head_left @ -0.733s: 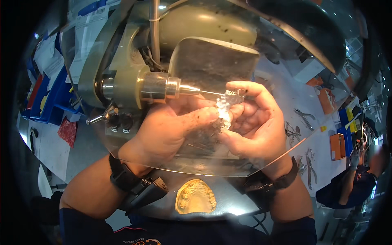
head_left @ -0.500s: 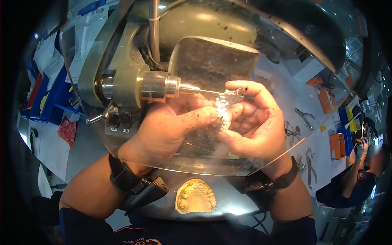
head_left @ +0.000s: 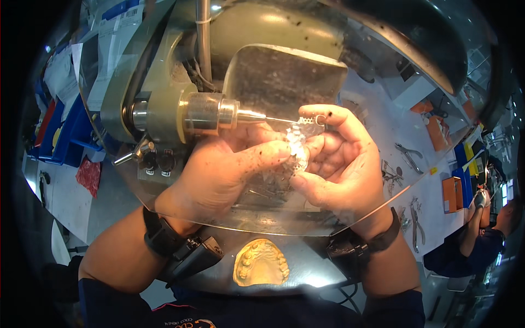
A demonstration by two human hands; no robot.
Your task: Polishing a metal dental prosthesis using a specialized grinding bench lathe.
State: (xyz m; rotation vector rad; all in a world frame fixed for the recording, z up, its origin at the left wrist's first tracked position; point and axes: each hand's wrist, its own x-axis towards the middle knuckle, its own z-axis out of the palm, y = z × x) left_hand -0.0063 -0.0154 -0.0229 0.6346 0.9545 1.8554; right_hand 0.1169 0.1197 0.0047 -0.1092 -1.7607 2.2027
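Observation:
Both hands hold a shiny metal denture framework (head_left: 297, 148), partly washed out by glare, under a clear curved shield. My left hand (head_left: 216, 169) pinches its left side, the thumb laid along it and the other fingers partly hidden behind. My right hand (head_left: 350, 164) grips it from the right, thumb below and index finger at the upper mesh end. A thin bur (head_left: 278, 119) points right from the spindle (head_left: 208, 113) of a bench grinder and reaches the framework's upper edge; I cannot tell whether they touch. A yellow dental cast (head_left: 261, 263) lies nearer me.
Behind the bur stands a metal guard plate (head_left: 284, 76). Blue bins (head_left: 65, 134) and a red packet (head_left: 88, 176) are on the left. Pliers (head_left: 410, 156) and an orange box (head_left: 452, 194) lie on the right bench. A co-worker (head_left: 470, 249) works at the far right.
My hands and the framework keep nearly the same pose at the bur. The whole view has shifted slightly. At the far right, the co-worker's head and hands have moved a little.

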